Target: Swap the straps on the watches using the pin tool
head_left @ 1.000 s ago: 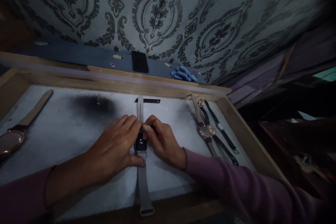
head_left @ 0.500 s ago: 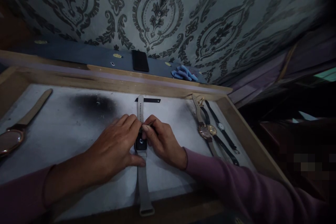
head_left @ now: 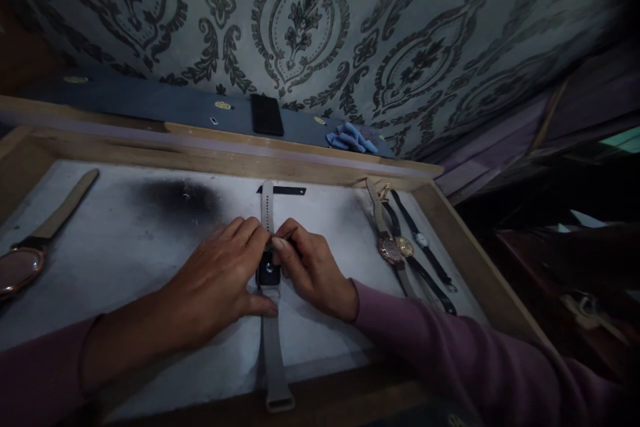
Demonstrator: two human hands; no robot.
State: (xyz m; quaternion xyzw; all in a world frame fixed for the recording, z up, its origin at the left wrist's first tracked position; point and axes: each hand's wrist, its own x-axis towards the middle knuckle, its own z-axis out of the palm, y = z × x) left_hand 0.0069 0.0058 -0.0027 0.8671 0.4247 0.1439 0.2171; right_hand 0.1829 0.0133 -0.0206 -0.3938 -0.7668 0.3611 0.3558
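Observation:
A smartwatch (head_left: 270,272) with a dark body and a pale grey strap lies face-side unclear in the middle of a white-bottomed drawer, its strap stretched out toward and away from me. My left hand (head_left: 220,280) grips it from the left, fingers at the upper end of the body and thumb on the lower strap (head_left: 275,353). My right hand (head_left: 313,267) is closed in a pinch at the watch's upper right edge. A small thin tool (head_left: 290,234) shows between thumb and finger; its tip is hidden. Just beyond, a flat dark blade-like strip (head_left: 293,191) lies under the strap's far end.
Several wristwatches (head_left: 390,248) lie along the drawer's right side. A larger rose-gold watch (head_left: 20,270) is at the left. Wooden walls (head_left: 465,253) frame the drawer. On the ledge behind sit a black phone-like slab (head_left: 267,115) and a crumpled blue cloth (head_left: 352,138).
Both hands stay at the same spot on the smartwatch, with barely any shift of the right fingers. The view has moved very slightly.

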